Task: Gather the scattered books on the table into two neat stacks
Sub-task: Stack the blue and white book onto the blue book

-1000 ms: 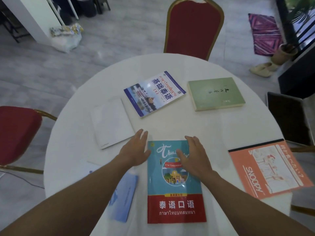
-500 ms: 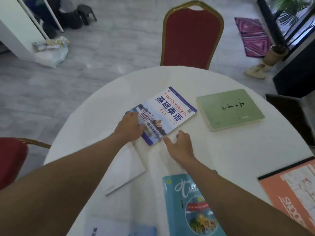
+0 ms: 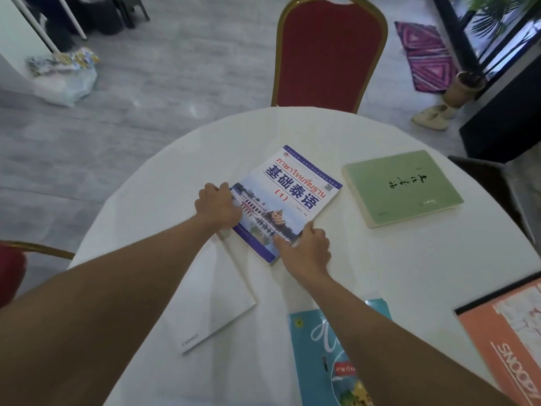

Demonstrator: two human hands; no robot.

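A blue-and-white textbook (image 3: pixel 288 197) lies tilted near the middle of the round white table (image 3: pixel 380 259). My left hand (image 3: pixel 218 208) grips its left edge, fingers curled. My right hand (image 3: pixel 306 249) holds its near corner. A white booklet (image 3: pixel 210 300) lies under my left forearm. A green book (image 3: pixel 402 187) rests at the far right. A teal book (image 3: pixel 319 356) lies at the near edge, partly under my right arm. An orange Snoopy notebook (image 3: pixel 509 344) sits at the right edge.
A red chair with a gold frame (image 3: pixel 329 51) stands behind the table, and another red chair (image 3: pixel 11 268) is at the left. A plastic bag (image 3: pixel 63 77) lies on the grey floor. A patterned rug (image 3: pixel 427 55), slippers and a potted plant are at the upper right.
Both hands left the teal book and reached forward to the blue-and-white textbook, closing on its left edge and near corner. My view has tilted forward, so near books slid down the frame.
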